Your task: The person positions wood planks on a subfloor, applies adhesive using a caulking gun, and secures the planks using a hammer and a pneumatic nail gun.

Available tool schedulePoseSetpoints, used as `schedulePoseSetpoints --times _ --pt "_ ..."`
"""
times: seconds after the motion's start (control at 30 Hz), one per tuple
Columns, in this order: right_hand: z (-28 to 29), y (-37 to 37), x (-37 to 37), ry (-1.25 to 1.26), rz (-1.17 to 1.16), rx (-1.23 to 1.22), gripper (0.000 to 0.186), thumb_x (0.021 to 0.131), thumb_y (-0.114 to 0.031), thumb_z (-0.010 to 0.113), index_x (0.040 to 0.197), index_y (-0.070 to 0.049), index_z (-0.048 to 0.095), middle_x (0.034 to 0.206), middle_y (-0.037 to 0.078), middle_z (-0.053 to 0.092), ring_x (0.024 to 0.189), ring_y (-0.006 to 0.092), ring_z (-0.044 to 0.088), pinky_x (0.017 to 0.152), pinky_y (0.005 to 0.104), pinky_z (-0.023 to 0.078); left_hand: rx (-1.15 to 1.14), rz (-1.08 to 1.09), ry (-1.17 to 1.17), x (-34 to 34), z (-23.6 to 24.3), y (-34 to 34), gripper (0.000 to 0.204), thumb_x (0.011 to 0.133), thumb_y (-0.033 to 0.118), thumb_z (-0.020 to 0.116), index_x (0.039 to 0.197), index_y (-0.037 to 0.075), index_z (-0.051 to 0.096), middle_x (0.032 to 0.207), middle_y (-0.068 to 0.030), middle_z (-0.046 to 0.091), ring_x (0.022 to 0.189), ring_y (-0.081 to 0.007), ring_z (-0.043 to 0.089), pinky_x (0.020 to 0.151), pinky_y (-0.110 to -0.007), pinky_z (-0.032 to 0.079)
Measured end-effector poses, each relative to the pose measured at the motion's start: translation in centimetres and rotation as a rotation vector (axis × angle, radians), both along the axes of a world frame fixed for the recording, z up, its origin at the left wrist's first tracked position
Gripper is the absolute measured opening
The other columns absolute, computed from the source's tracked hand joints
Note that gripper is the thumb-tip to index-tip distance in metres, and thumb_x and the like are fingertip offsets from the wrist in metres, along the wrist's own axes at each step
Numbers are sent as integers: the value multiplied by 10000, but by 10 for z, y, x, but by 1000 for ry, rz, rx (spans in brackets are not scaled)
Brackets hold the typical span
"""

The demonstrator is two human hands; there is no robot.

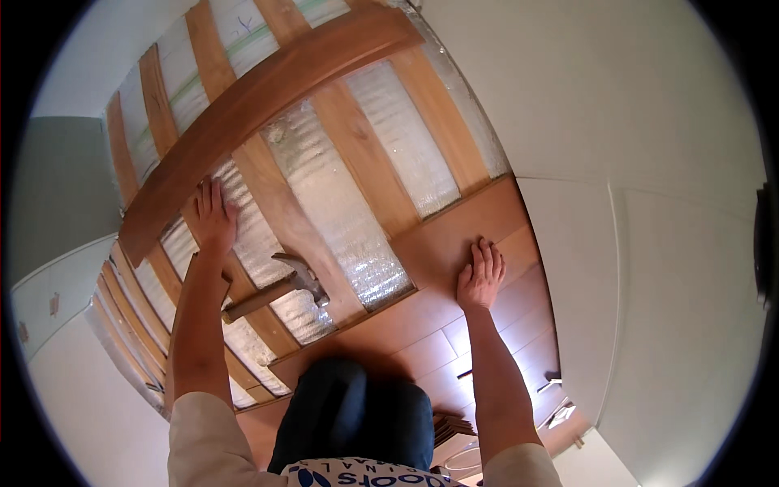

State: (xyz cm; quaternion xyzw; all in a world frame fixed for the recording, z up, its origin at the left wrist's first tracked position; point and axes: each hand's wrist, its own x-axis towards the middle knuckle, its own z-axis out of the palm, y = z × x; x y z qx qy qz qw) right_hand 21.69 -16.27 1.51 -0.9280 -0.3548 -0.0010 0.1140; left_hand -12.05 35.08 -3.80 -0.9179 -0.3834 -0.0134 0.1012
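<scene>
My left hand lies palm down with its fingers stretched out, over a wooden batten and the silvery foil. Its fingertips reach the near edge of a long reddish-brown floorboard, which lies loose across the battens; whether they press on it, I cannot tell. Flat on the laid floorboards, close to the right wall, rests my right hand, holding nothing. Between my arms a claw hammer lies on the battens, its head toward the right and part of its handle near my left forearm.
Wooden battens run in rows with foil between them. A pale wall borders the floor on the right. My knees are on the laid boards. Several stacked board pieces lie behind me, and a white cabinet stands at left.
</scene>
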Motion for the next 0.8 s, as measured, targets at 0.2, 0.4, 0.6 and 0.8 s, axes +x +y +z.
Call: schedulePoseSetpoints --times 0.2,0.4,0.6,0.8 --pt "-2 8 -5 9 28 -8 495 926 -122 564 1418 -71 589 1558 123 521 1463 387 427 1252 566 257 -135 105 -136 -2 10 -1 618 990 347 515 1563 129 443 1673 -104 368 1548 -325 312 1296 -499 199" --pt "27 45 28 -15 63 -134 413 906 -97 614 1318 -91 630 1410 197 567 1321 410 504 1174 590 321 -217 143 -214 8 16 -1 631 920 336 563 1515 137 499 1631 -99 426 1525 -327 355 1288 -517 218" --pt "151 321 201 -599 609 -341 449 907 -160 629 1351 -97 645 1411 141 584 1344 362 514 1161 630 362 -231 151 -251 0 13 5 611 916 327 564 1490 121 523 1606 -102 452 1506 -323 381 1267 -538 229" --pt "297 516 259 -908 429 -910 263 977 -207 559 1132 -86 733 1186 93 698 1195 262 621 1023 462 484 -266 117 -282 3 15 4 620 907 306 591 1495 126 513 1582 -103 465 1485 -324 398 1265 -530 236"
